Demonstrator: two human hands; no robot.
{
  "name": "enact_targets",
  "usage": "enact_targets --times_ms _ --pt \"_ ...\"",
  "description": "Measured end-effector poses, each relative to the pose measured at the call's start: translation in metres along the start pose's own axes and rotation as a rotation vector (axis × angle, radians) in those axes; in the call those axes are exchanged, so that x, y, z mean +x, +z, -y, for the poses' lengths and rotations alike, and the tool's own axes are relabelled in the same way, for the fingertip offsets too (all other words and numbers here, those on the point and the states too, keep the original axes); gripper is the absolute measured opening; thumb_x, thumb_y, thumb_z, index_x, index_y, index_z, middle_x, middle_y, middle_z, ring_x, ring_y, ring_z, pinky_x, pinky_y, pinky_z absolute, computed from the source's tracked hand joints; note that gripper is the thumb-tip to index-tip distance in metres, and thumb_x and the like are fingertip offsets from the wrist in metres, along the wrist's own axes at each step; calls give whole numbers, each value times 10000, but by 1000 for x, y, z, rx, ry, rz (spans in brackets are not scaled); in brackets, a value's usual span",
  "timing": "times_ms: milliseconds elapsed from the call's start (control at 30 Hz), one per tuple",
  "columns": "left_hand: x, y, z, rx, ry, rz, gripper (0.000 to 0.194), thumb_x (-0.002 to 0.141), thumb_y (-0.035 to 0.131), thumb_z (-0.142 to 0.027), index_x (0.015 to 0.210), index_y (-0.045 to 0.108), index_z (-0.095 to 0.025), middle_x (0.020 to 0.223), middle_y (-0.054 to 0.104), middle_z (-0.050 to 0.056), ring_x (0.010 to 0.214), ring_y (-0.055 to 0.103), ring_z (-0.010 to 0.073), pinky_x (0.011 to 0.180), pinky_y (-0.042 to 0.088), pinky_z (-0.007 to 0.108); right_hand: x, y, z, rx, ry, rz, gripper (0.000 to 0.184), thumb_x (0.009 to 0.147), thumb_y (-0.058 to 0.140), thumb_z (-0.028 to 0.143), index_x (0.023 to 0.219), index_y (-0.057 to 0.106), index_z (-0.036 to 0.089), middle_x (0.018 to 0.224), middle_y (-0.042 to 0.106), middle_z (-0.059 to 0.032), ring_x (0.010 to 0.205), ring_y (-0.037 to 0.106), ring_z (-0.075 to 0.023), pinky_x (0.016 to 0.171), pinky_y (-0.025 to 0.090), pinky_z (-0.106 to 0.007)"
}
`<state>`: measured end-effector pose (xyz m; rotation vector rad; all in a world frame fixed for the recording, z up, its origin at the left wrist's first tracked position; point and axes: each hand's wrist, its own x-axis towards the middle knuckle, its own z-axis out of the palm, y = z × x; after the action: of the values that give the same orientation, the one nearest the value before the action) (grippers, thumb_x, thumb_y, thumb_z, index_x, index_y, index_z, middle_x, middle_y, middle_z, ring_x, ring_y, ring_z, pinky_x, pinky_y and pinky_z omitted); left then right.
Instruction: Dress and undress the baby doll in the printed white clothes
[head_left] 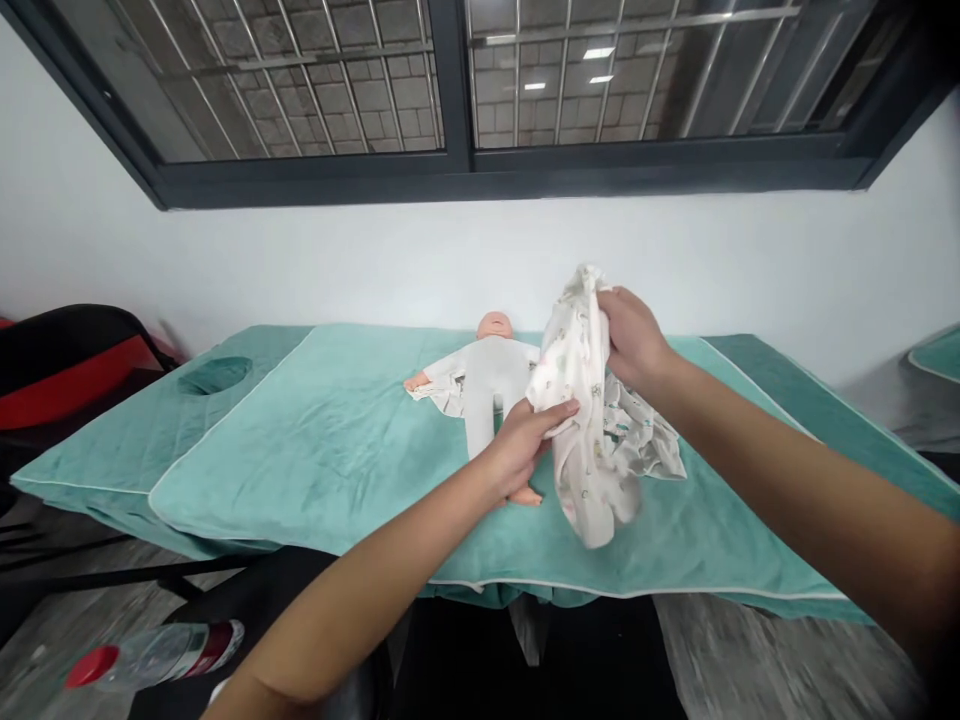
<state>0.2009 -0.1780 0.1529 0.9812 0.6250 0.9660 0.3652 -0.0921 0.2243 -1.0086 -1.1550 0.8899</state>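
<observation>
White, small-print baby garment of thin, soft fabric (581, 360) hangs creased just right of centre, raised above a long bed under a teal plush cover with pale piping (337, 430). Beyond the bed, on the far side, a dark-framed sliding window with metal bars (457, 180) spans the white wall. At the left edge stands a red and black chair (82, 375). A baby doll with a pink head and white body (491, 365) lies on its back at the bed's middle, head to the far side, partly hidden by the garment. Crumpled printed cloth (649, 435) lies right of the garment; whether the two are joined I cannot tell. Near left is a clear plastic bottle with a red cap (161, 658). Both hands grip the garment: the right hand (630, 335) its upper right edge, the left hand (521, 445) its left side, lower and nearer, thumb on top.
</observation>
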Motion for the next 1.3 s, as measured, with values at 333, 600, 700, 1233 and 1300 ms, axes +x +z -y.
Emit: enact_targets --times_ms 333,600,700,1233,1300 --pt "11 -7 35 -28 155 -320 536 820 715 -384 1309 534 -260 1229 675 53 1091 654 208 1002 491 357 -62 -21 -63 38 261 552 565 841 649 568 1314 537 280 1252 654 -48 1213 582 -280 1016 500 -440" --pt "-5 -23 43 339 214 -351 432 784 726 -392 1162 621 -209 1232 604 83 1203 563 256 1056 425 379 -118 -6 -70 -125 421 474 808 745 801 397 1423 379 273 1258 614 -99 1044 639 -291 756 594 -407" --pt "-8 -36 25 448 278 -390 495 735 756 -359 1177 608 -195 1209 620 83 1167 580 257 1022 442 371 -121 5 -65 56 433 622 812 769 791 374 1446 349 300 1338 569 -87 1097 624 -259 833 579 -385" --pt "-8 -190 -1 1093 325 -716 498 729 638 -224 1224 594 -180 1398 486 140 1356 427 310 1116 368 466 80 31 -183 -478 145 212 529 833 652 482 1235 554 152 1300 610 -158 1220 572 -259 1078 417 -416" --pt "0 -179 3 983 183 -542 416 815 596 -301 1217 600 -190 1274 593 122 1194 570 265 1044 441 435 108 36 -196 -524 187 218 701 817 667 527 1356 469 124 1321 598 -188 1227 569 -297 1089 397 -453"
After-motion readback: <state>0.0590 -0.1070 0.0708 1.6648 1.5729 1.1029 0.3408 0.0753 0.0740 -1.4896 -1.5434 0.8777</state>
